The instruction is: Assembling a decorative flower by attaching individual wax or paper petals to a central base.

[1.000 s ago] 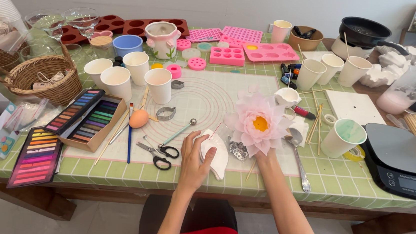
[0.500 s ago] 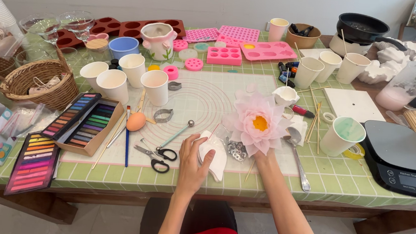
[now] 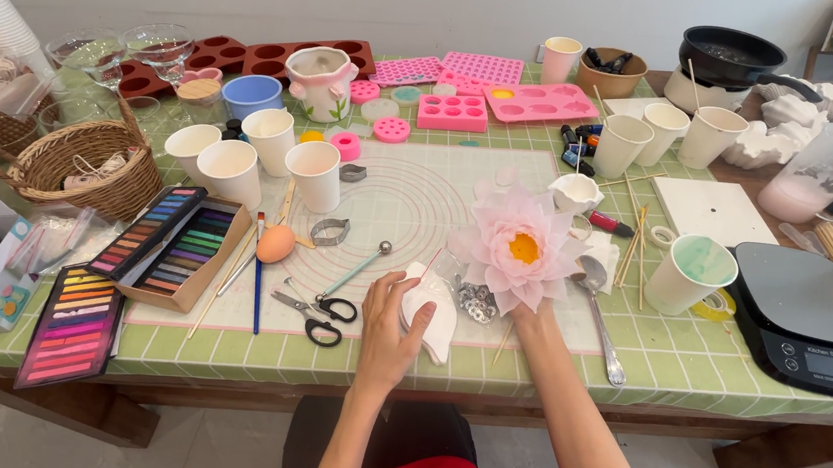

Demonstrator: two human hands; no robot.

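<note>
Petal-shaped white piece [image 3: 432, 318] lies near the table's [image 3: 686, 373] front edge, just right of the scissors [image 3: 314, 312]. Left hand [image 3: 387, 334] rests on it, fingers spread, not gripping. Further right, the pink flower [image 3: 519, 250] with a yellow centre hides the right hand [image 3: 528, 316] beneath it; its grip cannot be told. A spoon [image 3: 602, 316] lies beside.

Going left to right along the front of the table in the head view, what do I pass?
Pastel tray → scissors → left hand → white petal piece → pink flower → spoon → kitchen scale.
</note>
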